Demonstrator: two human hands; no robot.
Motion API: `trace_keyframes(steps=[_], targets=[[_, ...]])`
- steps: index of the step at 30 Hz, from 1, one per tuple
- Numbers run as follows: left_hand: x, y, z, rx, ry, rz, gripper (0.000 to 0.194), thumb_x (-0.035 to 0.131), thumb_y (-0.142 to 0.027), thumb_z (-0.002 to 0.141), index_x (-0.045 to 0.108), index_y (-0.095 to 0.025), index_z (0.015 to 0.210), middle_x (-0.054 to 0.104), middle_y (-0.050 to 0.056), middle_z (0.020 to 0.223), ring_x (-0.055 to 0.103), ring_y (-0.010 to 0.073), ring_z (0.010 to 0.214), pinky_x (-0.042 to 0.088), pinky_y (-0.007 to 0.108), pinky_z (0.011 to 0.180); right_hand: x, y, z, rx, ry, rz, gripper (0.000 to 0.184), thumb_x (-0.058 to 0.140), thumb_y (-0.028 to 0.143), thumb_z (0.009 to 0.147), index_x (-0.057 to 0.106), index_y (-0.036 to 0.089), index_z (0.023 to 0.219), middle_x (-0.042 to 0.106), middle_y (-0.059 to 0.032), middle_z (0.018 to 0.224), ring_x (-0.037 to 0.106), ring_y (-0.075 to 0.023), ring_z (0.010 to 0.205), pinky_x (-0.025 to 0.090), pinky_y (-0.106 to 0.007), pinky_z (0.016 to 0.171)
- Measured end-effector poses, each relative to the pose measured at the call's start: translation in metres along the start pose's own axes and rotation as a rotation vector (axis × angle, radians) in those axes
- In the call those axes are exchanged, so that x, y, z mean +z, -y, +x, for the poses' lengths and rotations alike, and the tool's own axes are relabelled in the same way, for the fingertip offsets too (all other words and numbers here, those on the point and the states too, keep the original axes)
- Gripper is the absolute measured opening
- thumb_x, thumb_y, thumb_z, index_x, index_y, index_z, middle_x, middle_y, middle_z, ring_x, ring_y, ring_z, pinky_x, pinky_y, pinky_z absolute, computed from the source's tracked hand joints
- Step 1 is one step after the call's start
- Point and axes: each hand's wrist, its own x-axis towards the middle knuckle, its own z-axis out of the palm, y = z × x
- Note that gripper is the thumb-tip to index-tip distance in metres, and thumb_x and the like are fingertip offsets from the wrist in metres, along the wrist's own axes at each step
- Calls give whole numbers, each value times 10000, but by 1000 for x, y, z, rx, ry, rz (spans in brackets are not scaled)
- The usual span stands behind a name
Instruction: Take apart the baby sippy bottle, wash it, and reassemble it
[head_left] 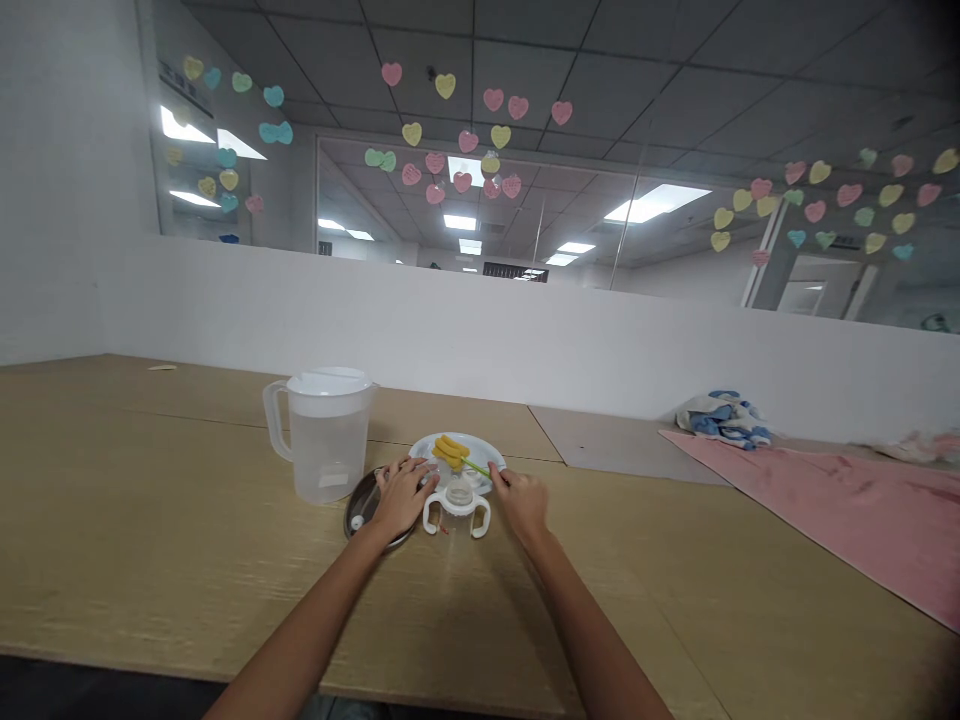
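My right hand point(521, 503) is closed around a thin green stick-like handle point(476, 467), whose far end reaches the yellow lobed piece point(451, 452) on a white plate point(491, 447). My left hand point(403, 495) is at the plate's left side, above a dark round tray point(364, 505). Its fingers are bent near a small clear piece, and what they hold is too small to make out. Between my hands stands a clear baby bottle point(459, 492), uncapped, with two white side handles.
A translucent lidded pitcher point(328, 450) containing liquid stands left of the tray, handle to the left. On the right lie a pink cloth point(832, 500) and a crumpled blue-and-white cloth point(724, 418). A white wall point(450, 335) with glass above closes the wooden table's point(187, 550) far side.
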Motion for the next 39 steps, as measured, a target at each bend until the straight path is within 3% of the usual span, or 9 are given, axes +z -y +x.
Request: trace_keyframes(steps=[6,9,12,16,20,27,30,34,39], targets=[[-1,3,4,108,-126,-202,312,419,-340,857,542,-191,1101,542,86,1215,482,209,1135,354,379,975,-7,3,1,161,-68,155,698,206,548,921,677,176,564,617,-58,494,468,-100,409,198,-247,460],[-2,5,6,59,-226,-296,249,430,-313,835,491,-183,1039,574,82,1097,540,203,1040,410,356,916,-13,5,2,219,-98,354,660,223,513,929,680,152,618,608,-37,515,481,-93,439,247,-219,470],[-5,4,6,-52,-298,-317,263,509,-311,777,437,-193,1001,565,75,1086,565,212,984,438,366,868,-15,8,1,140,-62,484,675,247,525,920,624,128,525,544,-16,460,447,-78,429,266,-197,474],[-11,0,6,-77,-419,-228,392,580,-241,697,418,-189,1050,547,74,1086,515,238,1053,404,401,910,-10,11,-2,-4,-19,418,700,283,547,904,549,130,409,462,1,384,366,-58,390,220,-204,451],[-13,0,4,76,-455,-123,473,562,-182,699,433,-177,1154,544,92,1140,474,245,1086,367,417,959,-4,9,-3,-56,-108,248,676,301,485,922,564,142,402,499,-15,378,358,-55,365,180,-224,441],[-15,-1,-3,512,-291,-40,553,452,-151,816,308,-181,1349,544,93,1207,455,212,1148,402,380,985,-4,6,-2,-284,-333,143,591,400,355,924,517,155,379,474,0,353,346,-50,349,186,-243,448],[-17,-1,-3,600,-366,-38,551,421,-170,864,242,-184,1385,500,113,1281,434,217,1208,398,398,1006,-7,7,-1,-319,-434,166,562,443,311,912,468,156,372,432,19,340,322,-47,346,190,-245,453],[-14,3,-1,539,-487,-108,534,436,-244,885,247,-185,1381,498,126,1293,462,229,1203,409,409,997,-12,9,0,-347,-525,222,515,510,243,881,418,154,383,407,34,343,309,-45,359,196,-244,463],[-9,8,2,306,-528,-343,432,345,-292,921,292,-196,1339,551,106,1208,531,196,1101,439,376,937,-15,12,-1,-410,-567,235,489,529,205,871,399,158,401,406,38,359,330,-50,381,208,-245,475]])
